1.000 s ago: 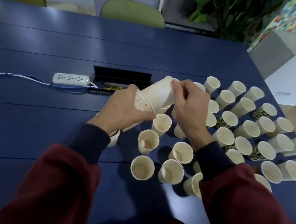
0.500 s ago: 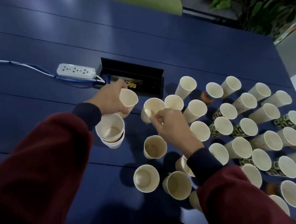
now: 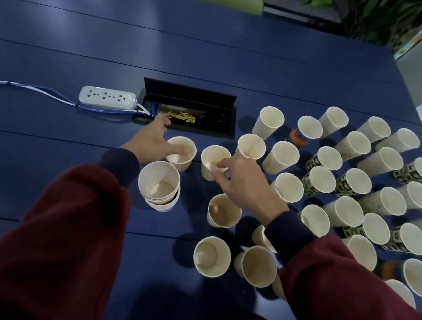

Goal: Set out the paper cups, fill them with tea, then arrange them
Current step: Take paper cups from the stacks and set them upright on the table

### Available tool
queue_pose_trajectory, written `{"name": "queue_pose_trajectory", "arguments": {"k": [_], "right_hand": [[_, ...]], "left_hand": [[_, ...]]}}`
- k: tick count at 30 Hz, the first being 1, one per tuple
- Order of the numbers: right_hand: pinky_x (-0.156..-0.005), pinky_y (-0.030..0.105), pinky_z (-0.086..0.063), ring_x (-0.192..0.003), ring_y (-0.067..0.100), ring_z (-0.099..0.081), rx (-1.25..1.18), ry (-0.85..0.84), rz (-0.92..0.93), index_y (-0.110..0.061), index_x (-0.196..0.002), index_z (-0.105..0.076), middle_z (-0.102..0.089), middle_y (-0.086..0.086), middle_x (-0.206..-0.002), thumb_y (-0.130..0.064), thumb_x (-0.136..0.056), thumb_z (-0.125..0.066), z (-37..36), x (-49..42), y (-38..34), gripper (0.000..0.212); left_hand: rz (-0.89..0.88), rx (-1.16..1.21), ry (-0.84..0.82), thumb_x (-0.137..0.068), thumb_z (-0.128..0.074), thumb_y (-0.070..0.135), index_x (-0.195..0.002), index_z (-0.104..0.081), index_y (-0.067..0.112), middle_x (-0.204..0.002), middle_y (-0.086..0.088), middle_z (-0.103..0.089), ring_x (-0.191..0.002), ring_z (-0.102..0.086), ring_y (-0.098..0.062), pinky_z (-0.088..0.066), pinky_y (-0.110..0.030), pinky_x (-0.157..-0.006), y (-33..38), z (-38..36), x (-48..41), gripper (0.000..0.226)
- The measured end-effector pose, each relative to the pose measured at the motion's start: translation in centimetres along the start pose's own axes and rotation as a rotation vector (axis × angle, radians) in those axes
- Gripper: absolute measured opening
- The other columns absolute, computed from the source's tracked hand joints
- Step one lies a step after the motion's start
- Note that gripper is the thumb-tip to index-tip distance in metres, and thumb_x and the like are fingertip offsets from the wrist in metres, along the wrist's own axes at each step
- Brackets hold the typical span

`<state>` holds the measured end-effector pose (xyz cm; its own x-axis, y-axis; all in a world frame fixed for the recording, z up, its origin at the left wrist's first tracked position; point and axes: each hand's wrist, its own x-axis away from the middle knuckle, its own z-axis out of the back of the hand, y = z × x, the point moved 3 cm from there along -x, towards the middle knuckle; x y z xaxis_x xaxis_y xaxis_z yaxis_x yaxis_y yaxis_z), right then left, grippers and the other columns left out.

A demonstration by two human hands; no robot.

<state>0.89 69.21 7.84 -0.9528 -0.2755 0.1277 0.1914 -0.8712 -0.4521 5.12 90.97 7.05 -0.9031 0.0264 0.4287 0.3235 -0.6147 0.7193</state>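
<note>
right fingers (image 3: 221, 165) pinch a cream paper cup (image 3: 213, 154) by the rim, left fingers (image 3: 171, 153) on a second cream paper cup (image 3: 185, 147), hold unclear; a snag can tip the crowded cups (image 3: 252, 146) just beside the fingers.

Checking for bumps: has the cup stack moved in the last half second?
No. The stack stands where it did, below the left end of the cable box in view.

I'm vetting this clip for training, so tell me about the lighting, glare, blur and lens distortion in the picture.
Head view: dim, cool light; pale sheen streaks on the dark blue plank table; wide-angle lens fans the white paper cups outward at right; dark red sleeves near the lens look soft.
</note>
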Motion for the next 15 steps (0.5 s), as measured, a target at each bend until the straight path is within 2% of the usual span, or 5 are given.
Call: {"name": "queue_pose_trajectory", "arguments": {"k": [3,5,9,12,15], "right_hand": [[-0.083,0.041,-0.054,-0.098,0.025,-0.069,-0.039,0.068,0.036,-0.011,-0.118,-0.072,-0.072,0.008,-0.113,-0.035,-0.097,-0.06,0.6,0.8,-1.0,0.034],[-0.085,0.041,-0.053,-0.097,0.023,-0.068,-0.091,0.111,0.085,-0.012,-0.118,-0.071,-0.071,0.006,-0.115,-0.032,-0.097,-0.062,0.7,1.4,-2.4,0.031],[-0.082,0.039,-0.051,-0.097,0.021,-0.064,-0.164,0.107,0.17,-0.019,-0.127,-0.063,-0.066,0.001,-0.115,-0.046,-0.093,-0.065,0.3,3.0,-5.8,0.043],[-0.083,0.036,-0.047,-0.107,0.019,-0.059,-0.162,0.043,0.178,-0.026,-0.132,-0.056,-0.063,-0.001,-0.121,-0.058,-0.087,-0.067,-0.8,4.3,-7.9,0.057],[-0.084,0.032,-0.04,-0.113,0.021,-0.055,-0.102,-0.052,0.215,-0.022,-0.135,-0.054,-0.058,0.002,-0.128,-0.045,-0.086,-0.074,-2.1,5.5,-9.0,0.058]], "left_hand": [[0.0,0.369,0.182,-0.095,-0.065,0.038,-0.128,-0.054,0.018,-0.125,-0.001,-0.063,-0.112,-0.06,-0.019,-0.045,-0.023,-0.075,-1.3,0.8,2.9,0.04],[-0.042,0.524,0.263,-0.102,-0.051,0.018,-0.115,-0.063,0.021,-0.12,0.0,-0.069,-0.114,-0.064,-0.022,-0.046,-0.027,-0.086,-3.5,0.7,5.2,0.018],[-0.142,0.539,0.249,-0.081,-0.044,-0.016,-0.112,-0.065,0.023,-0.119,0.003,-0.07,-0.113,-0.064,-0.018,-0.05,-0.039,-0.097,-7.7,-1.8,8.5,0.054],[-0.169,0.505,0.21,-0.069,-0.06,0.005,-0.12,-0.058,0.033,-0.122,0.011,-0.066,-0.114,-0.062,-0.011,-0.05,-0.035,-0.094,-8.8,-3.5,10.1,0.058],[-0.161,0.454,0.151,-0.066,-0.086,0.02,-0.135,-0.05,0.033,-0.128,0.015,-0.064,-0.118,-0.06,-0.006,-0.05,-0.037,-0.102,-8.3,-4.8,10.7,0.078]]}}
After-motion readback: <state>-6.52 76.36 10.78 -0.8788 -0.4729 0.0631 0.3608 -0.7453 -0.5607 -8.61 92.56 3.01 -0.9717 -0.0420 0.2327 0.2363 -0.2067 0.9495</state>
